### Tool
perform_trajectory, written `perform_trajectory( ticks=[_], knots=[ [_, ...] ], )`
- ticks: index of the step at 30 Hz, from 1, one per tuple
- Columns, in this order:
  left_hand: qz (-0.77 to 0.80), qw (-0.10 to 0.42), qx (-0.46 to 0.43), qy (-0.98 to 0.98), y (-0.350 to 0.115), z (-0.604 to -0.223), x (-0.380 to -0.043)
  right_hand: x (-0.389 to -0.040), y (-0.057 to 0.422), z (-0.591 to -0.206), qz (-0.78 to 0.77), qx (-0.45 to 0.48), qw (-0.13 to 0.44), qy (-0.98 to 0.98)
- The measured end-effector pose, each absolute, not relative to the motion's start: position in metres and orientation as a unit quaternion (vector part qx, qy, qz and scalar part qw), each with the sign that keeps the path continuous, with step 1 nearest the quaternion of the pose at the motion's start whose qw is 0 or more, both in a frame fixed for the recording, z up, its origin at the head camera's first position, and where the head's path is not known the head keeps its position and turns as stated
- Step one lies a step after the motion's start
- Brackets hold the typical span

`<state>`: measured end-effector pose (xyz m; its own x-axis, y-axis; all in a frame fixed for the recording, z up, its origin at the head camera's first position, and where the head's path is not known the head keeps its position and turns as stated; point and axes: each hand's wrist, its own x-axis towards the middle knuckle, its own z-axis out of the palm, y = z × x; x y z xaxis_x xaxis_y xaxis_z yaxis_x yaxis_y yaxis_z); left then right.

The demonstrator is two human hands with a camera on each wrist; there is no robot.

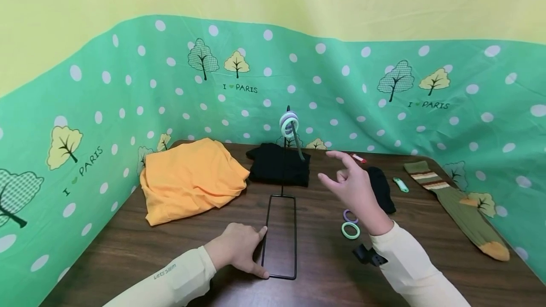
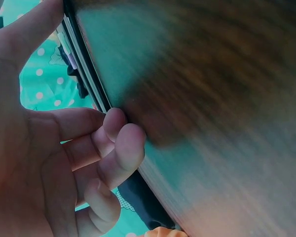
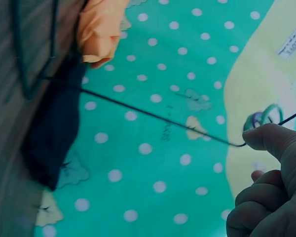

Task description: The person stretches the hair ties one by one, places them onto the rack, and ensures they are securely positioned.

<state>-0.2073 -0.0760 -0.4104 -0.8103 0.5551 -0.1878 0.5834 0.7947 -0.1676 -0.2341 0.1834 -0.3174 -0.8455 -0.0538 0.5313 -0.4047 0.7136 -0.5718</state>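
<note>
A thin black wire stand [image 1: 295, 236] stands upright mid-table, its rectangular base flat and a sloping hook arm at the top. Several mint and purple rings [image 1: 283, 122] hang around that arm. My left hand [image 1: 239, 248] rests at the left side of the base, its index finger and thumb touching the wire. The left wrist view shows its other fingers [image 2: 129, 148] loosely bent. My right hand [image 1: 351, 188] is raised right of the stand, thumb and index finger apart, the other fingers curled, holding nothing. Below it lie a purple ring [image 1: 344, 214] and a mint ring [image 1: 343, 231].
An orange cloth [image 1: 192, 181] lies to the left. Behind the stand is a folded black cloth [image 1: 264, 165]. On the right are a black fabric item [image 1: 381, 191], a green item [image 1: 401, 185], a red-and-white item [image 1: 359, 158] and a striped sock [image 1: 460, 212]. A patterned curtain [image 1: 341, 79] surrounds the table.
</note>
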Motion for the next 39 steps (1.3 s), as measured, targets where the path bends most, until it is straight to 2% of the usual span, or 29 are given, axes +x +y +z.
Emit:
perform_trajectory(
  ticks=[6, 14, 39],
  knots=[
    [-0.109, 0.063, 0.304, 0.944, -0.076, -0.411, -0.207, -0.232, 0.204, -0.336, 0.376, 0.084, 0.182, -0.905],
    [-0.106, 0.059, 0.307, 0.944, -0.076, -0.412, -0.207, -0.231, 0.228, -0.358, 0.412, 0.043, 0.129, -0.901],
    [-0.112, 0.052, 0.308, 0.943, -0.077, -0.413, -0.208, -0.221, 0.273, -0.413, 0.480, -0.005, -0.037, -0.876]
  ],
)
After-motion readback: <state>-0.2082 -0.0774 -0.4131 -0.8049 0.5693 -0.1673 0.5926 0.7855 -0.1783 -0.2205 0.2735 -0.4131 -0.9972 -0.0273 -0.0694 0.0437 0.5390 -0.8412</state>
